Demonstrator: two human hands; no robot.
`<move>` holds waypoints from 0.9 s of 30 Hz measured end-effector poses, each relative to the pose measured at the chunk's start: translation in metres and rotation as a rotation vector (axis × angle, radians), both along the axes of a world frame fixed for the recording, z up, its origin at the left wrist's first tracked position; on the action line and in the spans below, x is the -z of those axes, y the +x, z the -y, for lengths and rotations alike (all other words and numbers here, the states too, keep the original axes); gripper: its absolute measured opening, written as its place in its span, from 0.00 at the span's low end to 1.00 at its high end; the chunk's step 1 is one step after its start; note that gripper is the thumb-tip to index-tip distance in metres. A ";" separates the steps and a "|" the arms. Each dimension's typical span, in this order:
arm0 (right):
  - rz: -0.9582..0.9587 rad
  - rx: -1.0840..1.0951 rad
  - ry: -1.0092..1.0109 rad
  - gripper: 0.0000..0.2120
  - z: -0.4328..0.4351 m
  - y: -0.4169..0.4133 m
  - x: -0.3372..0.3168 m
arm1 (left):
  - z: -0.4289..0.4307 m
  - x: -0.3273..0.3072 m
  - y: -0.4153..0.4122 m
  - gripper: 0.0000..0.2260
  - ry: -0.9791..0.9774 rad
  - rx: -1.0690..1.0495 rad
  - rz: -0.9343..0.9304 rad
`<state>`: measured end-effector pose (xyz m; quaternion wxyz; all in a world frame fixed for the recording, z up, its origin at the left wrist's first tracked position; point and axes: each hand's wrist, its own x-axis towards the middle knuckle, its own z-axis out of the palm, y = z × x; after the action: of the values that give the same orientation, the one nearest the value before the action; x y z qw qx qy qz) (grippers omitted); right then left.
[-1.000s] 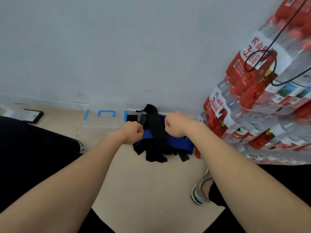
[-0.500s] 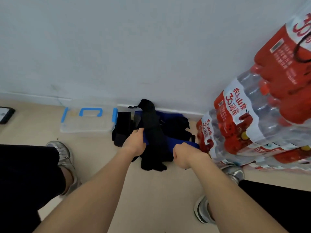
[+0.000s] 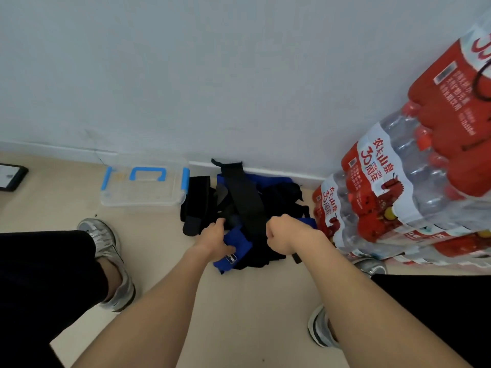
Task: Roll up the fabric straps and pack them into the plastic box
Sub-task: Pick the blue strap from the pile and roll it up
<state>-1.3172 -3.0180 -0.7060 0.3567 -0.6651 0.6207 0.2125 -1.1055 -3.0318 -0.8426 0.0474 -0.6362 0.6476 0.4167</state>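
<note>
A heap of black and blue fabric straps (image 3: 276, 197) lies on the floor against the wall. A long black strap (image 3: 243, 192) runs across the heap from the wall toward me. My left hand (image 3: 215, 239) grips a blue strap (image 3: 235, 251) at the heap's near left edge. My right hand (image 3: 283, 233) is a fist at the near right edge, and its fingers grip the near end of the long black strap. The clear plastic box (image 3: 144, 189) with blue handle and clips sits closed on the floor to the left of the heap.
Shrink-wrapped packs of water bottles (image 3: 414, 187) with red labels are stacked at the right, close to the heap. My left shoe (image 3: 106, 251) and right shoe (image 3: 321, 328) stand on the beige floor. A dark phone (image 3: 10, 176) lies at the far left.
The view has tilted down and shifted. My hands drew toward me over the near edge of the heap, and a blue strap has been pulled out under my left hand.
</note>
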 end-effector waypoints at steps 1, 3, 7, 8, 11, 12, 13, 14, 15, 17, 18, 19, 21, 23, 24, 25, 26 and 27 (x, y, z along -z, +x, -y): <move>-0.001 0.007 -0.007 0.08 -0.001 0.002 -0.003 | -0.006 0.002 0.000 0.38 0.017 -0.008 -0.015; -0.005 0.020 -0.022 0.09 -0.002 0.005 -0.003 | -0.017 0.006 0.002 0.32 0.033 -0.048 -0.051; -0.056 -0.008 -0.021 0.07 -0.011 0.006 0.007 | -0.028 -0.002 0.007 0.29 0.020 -0.080 -0.175; -0.077 -0.022 -0.008 0.06 -0.014 0.004 0.010 | -0.029 -0.010 0.008 0.28 0.011 -0.063 -0.181; -0.105 -0.022 0.016 0.08 -0.014 -0.002 0.008 | -0.027 -0.040 0.005 0.16 -0.032 0.026 -0.172; -0.088 -0.003 0.003 0.09 -0.013 -0.005 0.004 | -0.026 -0.051 0.004 0.13 -0.052 0.047 -0.191; -0.065 0.031 -0.025 0.07 -0.011 -0.007 0.002 | -0.025 -0.062 0.001 0.12 -0.067 0.063 -0.223; -0.025 0.080 -0.055 0.02 -0.010 -0.009 -0.002 | -0.024 -0.073 -0.002 0.12 -0.078 0.076 -0.260; 0.007 0.140 -0.087 0.09 -0.008 -0.013 -0.003 | -0.024 -0.083 -0.006 0.11 -0.092 0.086 -0.298; 0.103 0.260 -0.071 0.38 -0.009 -0.019 -0.005 | -0.024 -0.101 -0.014 0.11 -0.133 0.082 -0.368; 0.156 0.321 -0.044 0.50 -0.011 -0.021 -0.006 | -0.025 -0.108 -0.018 0.11 -0.159 0.069 -0.400; 0.211 0.356 -0.013 0.58 -0.013 -0.021 -0.006 | -0.027 -0.115 -0.021 0.11 -0.186 0.055 -0.428; 0.356 0.401 -0.010 0.57 -0.017 -0.022 -0.001 | -0.030 -0.126 -0.026 0.12 -0.249 0.037 -0.468; 0.500 0.460 -0.121 0.42 -0.024 -0.022 0.007 | -0.033 -0.134 -0.029 0.13 -0.322 0.020 -0.476; 0.556 0.507 -0.170 0.36 -0.027 -0.022 0.010 | -0.034 -0.137 -0.030 0.13 -0.357 0.012 -0.473; 0.608 0.541 -0.196 0.33 -0.030 -0.023 0.012 | -0.036 -0.140 -0.031 0.14 -0.393 0.009 -0.463; 0.635 0.544 -0.204 0.32 -0.033 -0.025 0.012 | -0.039 -0.141 -0.032 0.14 -0.429 0.003 -0.446; 0.650 0.519 -0.202 0.34 -0.035 -0.027 0.011 | -0.041 -0.142 -0.031 0.14 -0.464 -0.015 -0.428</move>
<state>-1.3445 -2.9833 -0.7172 0.5084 -0.5508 0.6406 -0.1667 -1.1367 -2.9909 -0.7008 -0.2394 -0.5328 0.7160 0.3824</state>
